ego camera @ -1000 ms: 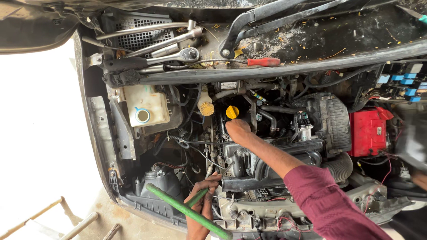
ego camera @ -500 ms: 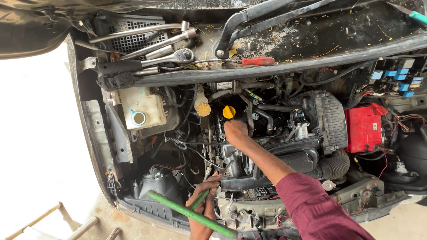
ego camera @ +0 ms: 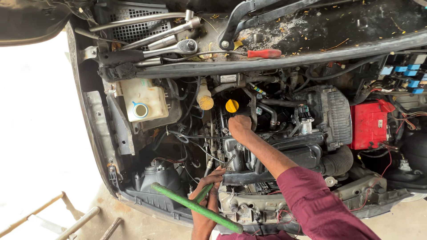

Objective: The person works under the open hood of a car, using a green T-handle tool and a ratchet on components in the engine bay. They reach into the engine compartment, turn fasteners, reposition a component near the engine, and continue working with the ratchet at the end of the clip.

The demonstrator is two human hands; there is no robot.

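I look down into an open engine bay. My right hand (ego camera: 239, 126), on a maroon-sleeved arm, is curled into a fist deep in the engine just below the yellow oil filler cap (ego camera: 231, 106). What its fingers close on is hidden. My left hand (ego camera: 207, 190) is low at the front of the engine, gripping a long green bar (ego camera: 191, 206) that slants from the headlight area down to the right. A second short green piece (ego camera: 203, 194) sticks out beside the fingers.
A ratchet, extension bars and wrenches (ego camera: 169, 42) lie on the cowl, with a red-handled screwdriver (ego camera: 264, 54) next to them. A white coolant tank (ego camera: 143, 101) sits left, a red battery (ego camera: 369, 124) right, and a fuse box (ego camera: 407, 75) beyond it. Metal bars (ego camera: 66, 220) lie on the ground.
The view has drifted slightly, shifting the engine bay leftward in frame. Both hands stay where they were, the right fist by the yellow cap and the left on the green bar.
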